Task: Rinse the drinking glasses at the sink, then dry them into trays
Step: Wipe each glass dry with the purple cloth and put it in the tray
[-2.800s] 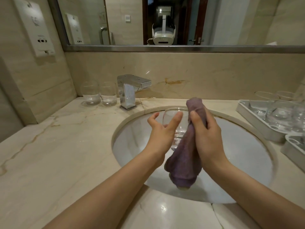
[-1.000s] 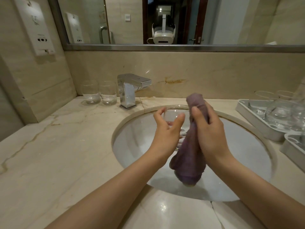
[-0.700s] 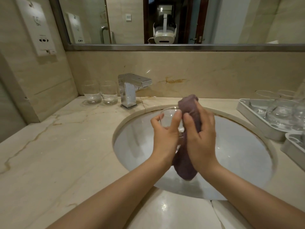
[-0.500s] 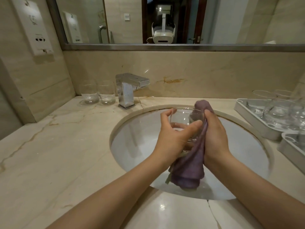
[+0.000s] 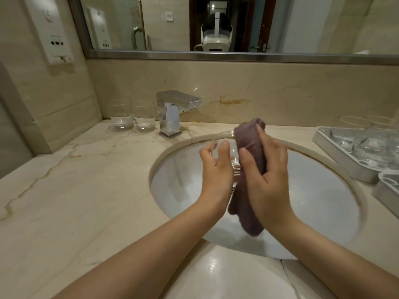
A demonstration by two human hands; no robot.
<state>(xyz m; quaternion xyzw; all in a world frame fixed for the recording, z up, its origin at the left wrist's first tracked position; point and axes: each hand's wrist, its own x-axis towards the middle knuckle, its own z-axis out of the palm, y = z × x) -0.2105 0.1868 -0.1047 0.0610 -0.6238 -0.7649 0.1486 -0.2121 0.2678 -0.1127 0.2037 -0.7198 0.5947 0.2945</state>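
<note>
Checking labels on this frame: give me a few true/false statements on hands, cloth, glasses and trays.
1. The right hand grips a purple cloth. True.
2. The left hand holds a glass over the sink. True.
3. The tap is running. False: no water stream shows.
4. Two glasses stand on the counter left of the tap. True.
5. The trays sit left of the sink. False: they are on its right, with glasses in the nearer one.
</note>
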